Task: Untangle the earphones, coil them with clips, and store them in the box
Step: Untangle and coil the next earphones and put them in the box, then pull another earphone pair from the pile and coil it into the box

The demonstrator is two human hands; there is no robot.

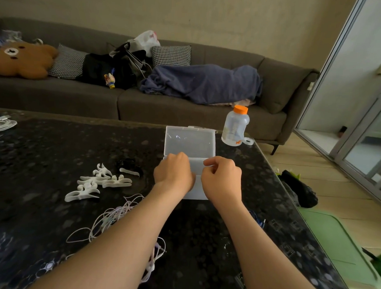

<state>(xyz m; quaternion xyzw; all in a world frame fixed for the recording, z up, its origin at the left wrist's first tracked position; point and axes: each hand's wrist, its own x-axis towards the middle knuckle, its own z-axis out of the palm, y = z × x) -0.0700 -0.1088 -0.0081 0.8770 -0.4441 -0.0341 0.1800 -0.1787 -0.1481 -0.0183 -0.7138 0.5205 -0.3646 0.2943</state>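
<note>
A clear plastic box (pixel 189 142) stands on the dark table with its lid raised upright. My left hand (pixel 174 173) grips the box's near left edge, fingers curled over the rim. My right hand (pixel 222 179) pinches the rim on the right side. Several white clips (pixel 97 182) lie in a loose pile to the left of the box, with a dark clip (pixel 129 166) behind them. A tangle of white and pale purple earphones (pixel 115 219) lies near my left forearm, partly hidden under it.
A clear bottle (pixel 235 126) with an orange cap stands at the table's far right corner. White cables (pixel 2 124) lie at the far left. A grey sofa (pixel 208 110) runs behind the table. The table's right edge drops to the floor.
</note>
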